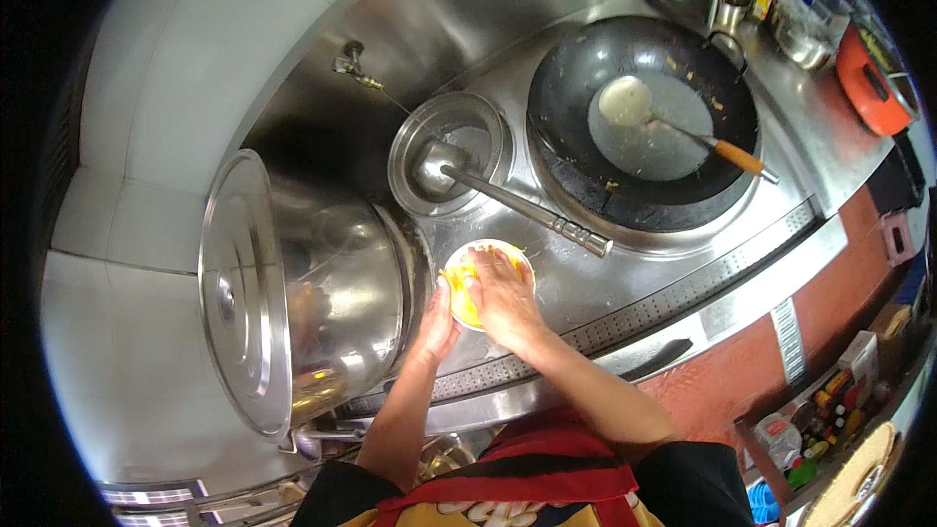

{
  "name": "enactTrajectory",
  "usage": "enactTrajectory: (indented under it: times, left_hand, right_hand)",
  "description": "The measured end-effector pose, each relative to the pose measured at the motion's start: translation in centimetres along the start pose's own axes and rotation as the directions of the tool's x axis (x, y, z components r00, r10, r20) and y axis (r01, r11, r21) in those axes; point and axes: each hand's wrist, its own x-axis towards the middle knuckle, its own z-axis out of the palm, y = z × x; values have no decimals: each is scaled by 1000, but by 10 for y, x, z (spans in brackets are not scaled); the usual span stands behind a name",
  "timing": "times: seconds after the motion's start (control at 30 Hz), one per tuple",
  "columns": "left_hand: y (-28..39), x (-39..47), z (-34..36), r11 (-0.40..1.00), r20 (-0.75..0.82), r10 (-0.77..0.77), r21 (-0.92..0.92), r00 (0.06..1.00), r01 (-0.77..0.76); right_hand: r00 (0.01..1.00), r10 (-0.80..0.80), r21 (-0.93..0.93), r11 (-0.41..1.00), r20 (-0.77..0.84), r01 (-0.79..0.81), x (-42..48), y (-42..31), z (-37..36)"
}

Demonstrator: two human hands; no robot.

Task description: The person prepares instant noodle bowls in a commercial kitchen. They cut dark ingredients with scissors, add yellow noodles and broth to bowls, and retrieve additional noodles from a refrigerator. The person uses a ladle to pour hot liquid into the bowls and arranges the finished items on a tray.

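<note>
My left hand [439, 322] grips the left side of a small white bowl [477, 242], its thumb along the rim. Yellow food pieces [463, 296], perhaps shredded, fill the bowl, with some red bits near the far edge. My right hand [505, 296] lies palm down over the bowl, its fingers touching the food; whether it grasps any is hidden. Just beyond the bowl, a steel ladle [527, 212] rests in a round metal pot [406, 194], its handle pointing towards my right. A black wok [560, 99] farther right holds cloudy liquid and a wooden-handled ladle [732, 154].
A large lidded steel stockpot [329, 293] stands close on my left. A wall tap [355, 69] is behind the metal pot. A perforated drain strip [673, 282] runs along the stove's front. An orange container [864, 84] and steel bowls [805, 40] sit at far right.
</note>
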Motion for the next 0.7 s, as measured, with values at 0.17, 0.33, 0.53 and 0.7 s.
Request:
enactTrajectory:
  times: [0.17, 0.33, 0.53, 0.7]
  left_hand:
    - [-30, -13, 6, 981, 261, -57, -167, 964, 103]
    - [-47, -43, 63, 977, 506, -167, -31, 846, 211]
    - [-80, -104, 151, 962, 788, -210, 61, 579, 266]
    - [-136, -142, 221, 952, 900, -249, 160, 358, 259]
  right_hand:
    - [985, -171, 194, 966, -24, 172, -42, -8, -121]
    - [957, -253, -248, 927, 140, 281, -157, -34, -160]
    - [987, -156, -409, 903, -35, 128, -261, -21, -170]
    - [951, 33, -538, 818, -308, -203, -354, -17, -201]
